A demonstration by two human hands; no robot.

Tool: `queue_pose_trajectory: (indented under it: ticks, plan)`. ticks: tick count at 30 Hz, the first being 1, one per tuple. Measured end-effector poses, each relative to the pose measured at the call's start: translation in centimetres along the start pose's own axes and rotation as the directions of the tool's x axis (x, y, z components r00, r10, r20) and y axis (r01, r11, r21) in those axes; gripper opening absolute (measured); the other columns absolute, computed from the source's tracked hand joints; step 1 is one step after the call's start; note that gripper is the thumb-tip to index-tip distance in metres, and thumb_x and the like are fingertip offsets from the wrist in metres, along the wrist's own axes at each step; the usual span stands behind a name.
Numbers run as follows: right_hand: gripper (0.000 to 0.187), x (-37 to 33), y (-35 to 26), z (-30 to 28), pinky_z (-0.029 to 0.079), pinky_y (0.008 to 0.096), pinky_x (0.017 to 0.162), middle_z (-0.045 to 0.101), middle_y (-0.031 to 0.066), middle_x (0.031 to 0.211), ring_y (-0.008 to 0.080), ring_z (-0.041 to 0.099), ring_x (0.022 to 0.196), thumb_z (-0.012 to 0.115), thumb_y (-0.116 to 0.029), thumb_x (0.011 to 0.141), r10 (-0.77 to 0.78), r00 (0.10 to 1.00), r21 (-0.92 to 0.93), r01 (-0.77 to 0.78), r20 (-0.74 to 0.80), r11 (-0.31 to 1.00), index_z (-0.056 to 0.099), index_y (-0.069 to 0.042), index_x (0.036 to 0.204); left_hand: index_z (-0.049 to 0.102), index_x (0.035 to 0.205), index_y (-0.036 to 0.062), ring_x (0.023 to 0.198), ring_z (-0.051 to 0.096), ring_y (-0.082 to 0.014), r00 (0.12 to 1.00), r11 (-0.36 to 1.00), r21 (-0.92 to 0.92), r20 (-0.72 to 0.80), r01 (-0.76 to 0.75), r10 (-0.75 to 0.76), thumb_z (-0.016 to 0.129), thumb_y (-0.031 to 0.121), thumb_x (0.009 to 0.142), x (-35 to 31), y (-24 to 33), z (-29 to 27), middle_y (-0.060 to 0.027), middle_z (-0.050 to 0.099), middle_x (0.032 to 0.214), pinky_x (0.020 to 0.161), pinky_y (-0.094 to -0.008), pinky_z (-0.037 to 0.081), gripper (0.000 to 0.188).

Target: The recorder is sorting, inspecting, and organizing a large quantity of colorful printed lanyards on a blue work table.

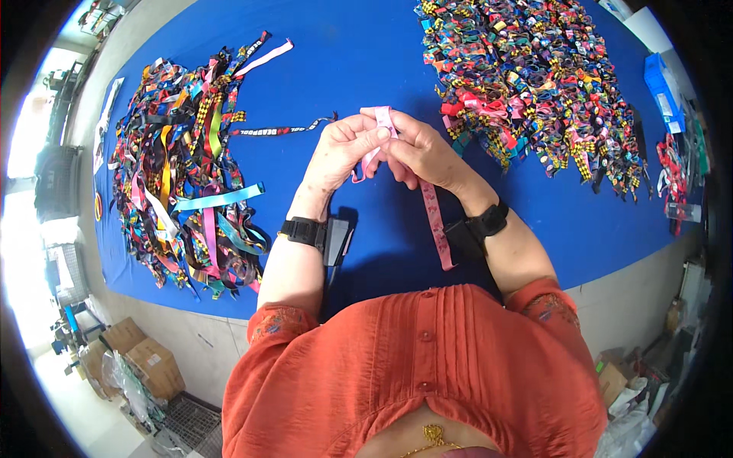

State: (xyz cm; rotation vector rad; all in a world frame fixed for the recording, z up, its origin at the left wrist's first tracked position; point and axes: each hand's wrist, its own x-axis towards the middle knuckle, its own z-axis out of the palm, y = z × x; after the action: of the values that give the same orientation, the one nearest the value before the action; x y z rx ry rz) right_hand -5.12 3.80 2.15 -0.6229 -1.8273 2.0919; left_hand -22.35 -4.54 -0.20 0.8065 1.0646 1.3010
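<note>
A pink patterned ribbon strap (434, 217) is held up over the blue table between my two hands. My left hand (345, 149) pinches it, thumb against fingers, near a loop at the top. Close beside it, my right hand (422, 149) has its fingers closed round the same strap. One end hangs below my right hand toward my chest, and a short bit shows under my left fingers. How the strap is folded inside the fingers is hidden. Each wrist wears a black band with a dark box.
On the left of the blue table (321, 69) lies a tangled heap of colourful straps (172, 172), one dark strap (279, 130) reaching toward my hands. Looped straps (534, 84) lie in dense rows at the far right. A blue box (663, 91) sits by the right edge; cardboard boxes (153, 366) stand on the floor.
</note>
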Motion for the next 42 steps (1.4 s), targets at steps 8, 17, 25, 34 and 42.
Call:
queue_pose_trajectory:
  ticks: [8, 17, 25, 34, 42]
  plan:
    - [0.052, -0.2, 0.8, 0.7, 0.047, 0.0250, 0.048, 0.066, 0.0064, 0.070, 0.0105, 0.060, 0.053, 0.063, -0.018, 0.098, -0.044, 0.994, 0.040, 0.048, -0.096, 0.998, 0.046, -0.002, 0.145, 0.065, 0.087, 0.0005, 0.048, 0.056, -0.0095, 0.986, 0.977, -0.167, -0.117, -0.134, 0.115, 0.067, 0.015, 0.097, 0.1, -0.7, -0.7, -0.0057, 0.066, 0.069, 0.043, -0.0216, 0.044, 0.018]
    - [0.029, 1.3, 2.8, 0.7, 0.050, 0.0248, 0.081, 0.066, 0.0032, 0.097, 0.0076, 0.062, 0.089, 0.069, -0.020, 0.096, -0.158, 0.914, 0.104, 0.210, -0.373, 0.972, 0.058, 0.001, 0.113, 0.068, 0.086, 0.0046, 0.050, 0.056, -0.0064, 0.998, 0.995, 0.097, -0.050, -0.035, 0.040, 0.071, 0.017, 0.095, -0.3, -0.3, -0.3, -0.0023, 0.065, 0.067, 0.046, -0.0224, 0.044, 0.016]
    - [0.012, 1.1, 3.6, 0.3, 0.051, 0.0220, 0.079, 0.068, 0.0000, 0.094, 0.0043, 0.063, 0.088, 0.067, -0.011, 0.097, -0.303, 0.885, -0.044, 0.307, -0.355, 0.951, 0.065, -0.002, 0.106, 0.066, 0.088, 0.0045, 0.049, 0.053, -0.0057, 0.995, 0.968, 0.233, -0.028, 0.095, -0.090, 0.068, 0.016, 0.096, -0.5, 0.5, 0.4, -0.0003, 0.062, 0.064, 0.044, -0.0213, 0.038, 0.015]
    - [0.041, 0.5, 2.9, 0.5, 0.049, 0.0212, 0.074, 0.066, 0.0023, 0.091, 0.0063, 0.062, 0.084, 0.066, -0.010, 0.097, -0.171, 0.959, -0.017, 0.172, -0.227, 0.985, 0.048, -0.003, 0.134, 0.065, 0.096, 0.0011, 0.056, 0.061, -0.0098, 0.965, 0.971, -0.145, -0.208, -0.192, 0.160, 0.063, 0.015, 0.099, 0.4, -0.6, -1.0, -0.0059, 0.068, 0.074, 0.051, -0.0230, 0.050, 0.014]
    - [0.043, 0.7, 2.4, 0.3, 0.051, 0.0229, 0.072, 0.067, 0.0032, 0.089, 0.0085, 0.063, 0.079, 0.064, -0.007, 0.093, -0.141, 0.973, 0.098, 0.161, -0.185, 0.982, 0.048, -0.004, 0.133, 0.056, 0.108, 0.0023, 0.055, 0.064, -0.0187, 0.962, 0.910, -0.330, -0.186, -0.251, 0.198, 0.056, 0.021, 0.102, 0.8, 0.0, -0.9, -0.0230, 0.071, 0.104, 0.044, -0.0273, 0.053, 0.019]
